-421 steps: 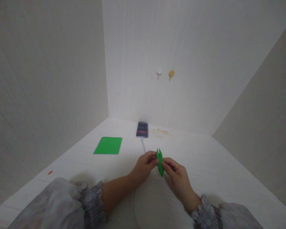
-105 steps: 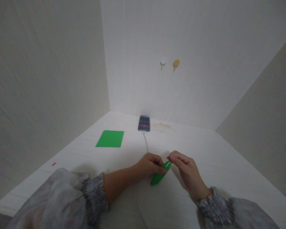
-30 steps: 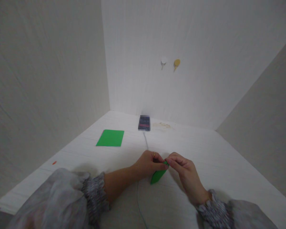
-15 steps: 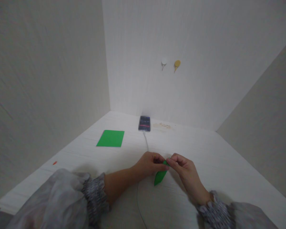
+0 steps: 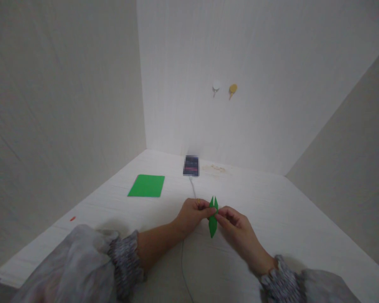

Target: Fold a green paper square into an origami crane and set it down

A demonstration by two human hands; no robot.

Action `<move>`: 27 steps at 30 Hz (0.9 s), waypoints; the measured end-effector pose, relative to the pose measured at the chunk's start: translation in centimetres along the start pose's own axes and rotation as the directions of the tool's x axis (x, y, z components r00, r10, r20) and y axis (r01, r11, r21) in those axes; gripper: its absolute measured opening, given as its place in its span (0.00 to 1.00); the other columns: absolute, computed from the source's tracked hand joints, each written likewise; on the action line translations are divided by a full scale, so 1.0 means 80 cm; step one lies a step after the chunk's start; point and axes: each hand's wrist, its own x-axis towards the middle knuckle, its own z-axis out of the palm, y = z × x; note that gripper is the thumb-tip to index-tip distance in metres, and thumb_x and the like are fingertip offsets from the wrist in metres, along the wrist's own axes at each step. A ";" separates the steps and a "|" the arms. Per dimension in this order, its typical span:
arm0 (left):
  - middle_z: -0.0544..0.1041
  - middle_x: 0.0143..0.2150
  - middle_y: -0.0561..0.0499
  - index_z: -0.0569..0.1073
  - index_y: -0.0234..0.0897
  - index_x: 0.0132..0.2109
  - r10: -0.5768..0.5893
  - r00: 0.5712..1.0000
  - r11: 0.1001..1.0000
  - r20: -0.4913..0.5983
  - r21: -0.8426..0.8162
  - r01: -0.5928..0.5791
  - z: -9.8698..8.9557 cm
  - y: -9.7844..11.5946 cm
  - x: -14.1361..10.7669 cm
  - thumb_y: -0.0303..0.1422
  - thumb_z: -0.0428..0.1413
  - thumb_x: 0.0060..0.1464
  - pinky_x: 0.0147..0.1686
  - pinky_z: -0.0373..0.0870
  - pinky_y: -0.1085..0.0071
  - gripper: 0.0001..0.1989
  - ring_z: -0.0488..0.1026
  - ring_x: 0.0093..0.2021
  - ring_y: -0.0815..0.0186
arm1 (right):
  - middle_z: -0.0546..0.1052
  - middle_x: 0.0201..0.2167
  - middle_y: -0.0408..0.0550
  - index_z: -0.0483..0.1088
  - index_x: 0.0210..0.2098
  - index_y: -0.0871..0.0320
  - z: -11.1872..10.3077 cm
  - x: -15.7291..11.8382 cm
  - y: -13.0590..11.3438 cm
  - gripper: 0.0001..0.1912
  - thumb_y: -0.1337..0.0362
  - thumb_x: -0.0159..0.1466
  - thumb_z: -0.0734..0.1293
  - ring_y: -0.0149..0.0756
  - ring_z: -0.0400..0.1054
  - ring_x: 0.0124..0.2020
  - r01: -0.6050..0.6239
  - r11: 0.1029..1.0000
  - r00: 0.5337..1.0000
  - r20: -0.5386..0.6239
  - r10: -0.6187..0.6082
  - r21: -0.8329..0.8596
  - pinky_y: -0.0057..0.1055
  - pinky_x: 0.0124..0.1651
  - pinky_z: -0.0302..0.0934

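Observation:
A small folded green paper piece [image 5: 212, 226] is held upright above the white table, two narrow points at its top and one pointed end below. My left hand [image 5: 192, 216] pinches it from the left, thumb across its middle; a ring shows on one finger. From the right, my right hand [image 5: 236, 223] pinches the paper's right edge between thumb and fingers. Flat on the table, to the left and farther back, lies a green paper square [image 5: 147, 186].
At the back of the table [image 5: 164, 261] lies a phone [image 5: 191, 166], blurred out, with a white cable [image 5: 183, 269] running toward me beneath my left arm. A small red bit [image 5: 73, 219] lies far left. Two hooks, white [image 5: 216, 86] and yellow [image 5: 233, 89], are on the back wall.
The folded green paper has turned from slanted to upright, and its two top points now show. Both hands have shifted slightly left. The view has tilted a little.

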 end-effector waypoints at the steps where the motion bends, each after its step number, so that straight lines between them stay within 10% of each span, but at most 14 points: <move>1: 0.70 0.19 0.54 0.72 0.31 0.21 0.002 1.000 1.000 -0.004 0.011 -0.002 0.000 0.000 0.000 0.39 0.58 0.38 0.26 0.59 0.76 0.13 0.64 0.22 0.72 | 0.71 0.22 0.44 0.70 0.26 0.59 0.000 0.000 0.002 0.10 0.57 0.54 0.65 0.33 0.63 0.26 -0.001 1.000 1.000 0.004 0.001 0.007 0.29 0.31 0.56; 20: 0.74 0.22 0.52 0.74 0.29 0.26 -0.022 0.999 0.991 0.050 -0.131 0.028 0.006 0.004 -0.002 0.32 0.61 0.37 0.30 0.66 0.74 0.09 0.68 0.24 0.72 | 0.70 0.20 0.43 0.65 0.22 0.58 0.002 -0.002 0.008 0.11 0.57 0.53 0.65 0.33 0.63 0.24 -0.062 0.996 0.995 -0.076 0.067 0.061 0.28 0.29 0.56; 27: 0.74 0.22 0.54 0.68 0.32 0.33 -0.014 0.998 0.940 0.061 -0.340 0.034 0.004 0.001 -0.002 0.31 0.63 0.34 0.28 0.68 0.71 0.16 0.70 0.23 0.70 | 0.68 0.22 0.40 0.65 0.35 0.54 -0.004 -0.003 -0.006 0.08 0.61 0.55 0.65 0.31 0.63 0.26 0.100 0.974 0.994 0.020 -0.106 0.201 0.27 0.30 0.58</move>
